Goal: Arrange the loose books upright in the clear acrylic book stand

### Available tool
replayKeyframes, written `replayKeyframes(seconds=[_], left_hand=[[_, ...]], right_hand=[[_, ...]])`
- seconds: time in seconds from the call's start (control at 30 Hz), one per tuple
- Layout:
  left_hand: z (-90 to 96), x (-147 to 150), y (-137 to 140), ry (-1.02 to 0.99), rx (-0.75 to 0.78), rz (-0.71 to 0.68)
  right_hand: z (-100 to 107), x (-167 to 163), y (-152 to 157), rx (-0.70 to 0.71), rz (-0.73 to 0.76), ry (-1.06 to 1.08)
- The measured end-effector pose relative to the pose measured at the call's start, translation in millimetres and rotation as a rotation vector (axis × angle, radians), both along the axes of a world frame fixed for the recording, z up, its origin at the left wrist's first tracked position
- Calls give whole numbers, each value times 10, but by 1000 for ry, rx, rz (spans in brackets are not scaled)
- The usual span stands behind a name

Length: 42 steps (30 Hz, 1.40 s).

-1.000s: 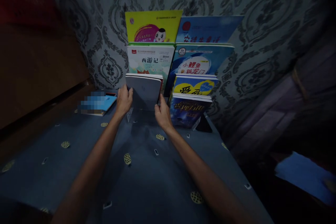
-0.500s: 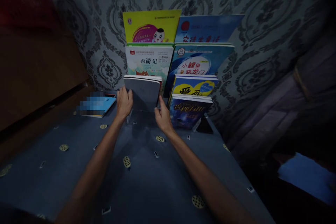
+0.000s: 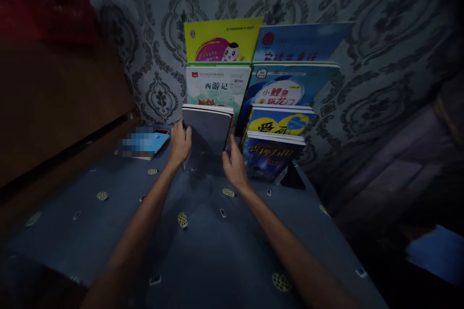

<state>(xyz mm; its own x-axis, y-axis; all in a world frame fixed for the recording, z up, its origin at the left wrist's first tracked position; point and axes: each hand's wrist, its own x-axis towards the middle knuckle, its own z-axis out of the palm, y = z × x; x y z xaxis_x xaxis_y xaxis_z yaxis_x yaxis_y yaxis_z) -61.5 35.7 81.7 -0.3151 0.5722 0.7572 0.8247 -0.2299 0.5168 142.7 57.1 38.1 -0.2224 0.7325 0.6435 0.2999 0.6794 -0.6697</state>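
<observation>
Framing the grey book [image 3: 207,130] with both hands: left hand [image 3: 180,145] at its left edge, right hand [image 3: 236,166] at its lower right edge. Showing the left fingers slightly apart beside the cover; cannot tell whether clamped on the grey book or merely set against it. Pointing the right fingers up along the opposite edge, with forefinger and thumb apart; cannot tell there either how firm the hold is. Standing nearly upright over the desk [image 3: 203,256], at the front of its stepped row. Visible directly behind the grey book: a white-and-green book [image 3: 217,78], then a taller yellow book [image 3: 213,31]. Ranged in tiers to the right of the grey book: a dark blue book [image 3: 268,159] in front, a blue-and-yellow book [image 3: 279,123], a teal book [image 3: 315,79] and, rearmost, a blue book [image 3: 308,41]. Lying flat left of the grey book, well apart: a light blue book [image 3: 158,141], partly pixelated. Spread behind the grey book and its neighbours: patterned wallpaper [image 3: 152,34].
</observation>
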Motion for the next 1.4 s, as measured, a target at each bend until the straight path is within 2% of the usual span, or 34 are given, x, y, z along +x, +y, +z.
replayKeyframes(seconds=[0.07, 0.13, 0.2, 0.3, 0.4, 0.53, 0.7, 0.8, 1.17, 1.4], left_hand=[[-43, -105, -86, 50, -5, 16], [-104, -271, -183, 106, -74, 87], [-180, -475, -271, 171, -252, 232], [-312, -769, -358, 302, -640, 488], [-433, -970, -391, 348, -798, 552], [-511, -1096, -402, 410, -862, 544], [-483, -1154, -451, 534, -885, 517], [-471, -1147, -570, 604, -895, 484], [-654, -958, -1468, 785, -891, 397], [-802, -783, -1951, 741, -859, 345]], right_hand=[[-32, 59, -117, 20, -6, -8], [-94, 135, -282, 36, 6, -22], [-200, 216, -475, 42, 56, -51], [-433, 318, -759, 28, 154, -142], [-667, 385, -961, -23, 232, -236], [-811, 435, -1058, -50, 291, -316], [-796, 466, -1041, -48, 320, -349], [-791, 464, -1035, -49, 314, -352], [-744, 460, -1026, -45, 324, -353], [-766, 445, -1026, -45, 334, -359]])
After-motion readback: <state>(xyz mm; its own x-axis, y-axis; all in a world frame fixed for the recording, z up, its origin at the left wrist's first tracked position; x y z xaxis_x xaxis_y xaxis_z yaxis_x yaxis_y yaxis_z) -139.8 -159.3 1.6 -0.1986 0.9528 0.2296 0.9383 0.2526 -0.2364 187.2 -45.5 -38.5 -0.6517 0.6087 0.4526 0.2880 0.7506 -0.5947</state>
